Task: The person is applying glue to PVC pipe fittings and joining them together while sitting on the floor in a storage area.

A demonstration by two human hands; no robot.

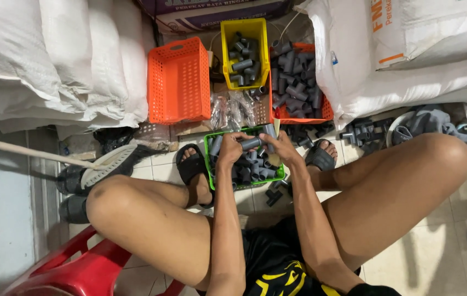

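I sit on a red stool with my knees apart over a green basket [208, 143] full of grey plastic pipe fittings. My left hand [229, 148] and my right hand [280, 147] meet just above that basket. Both grip one grey pipe fitting [252, 143], a short tube held sideways between them. A second grey piece [269, 130] stands up by my right fingers. More grey fittings [251, 170] lie in the basket under my hands.
An empty orange basket [178, 82] lies on its side at the back left. A yellow basket [244, 27] and an orange basket [321, 112] hold more grey fittings. White sacks [52, 55] flank both sides. Loose fittings [362, 134] and clear bags [228, 112] lie on the tiled floor.
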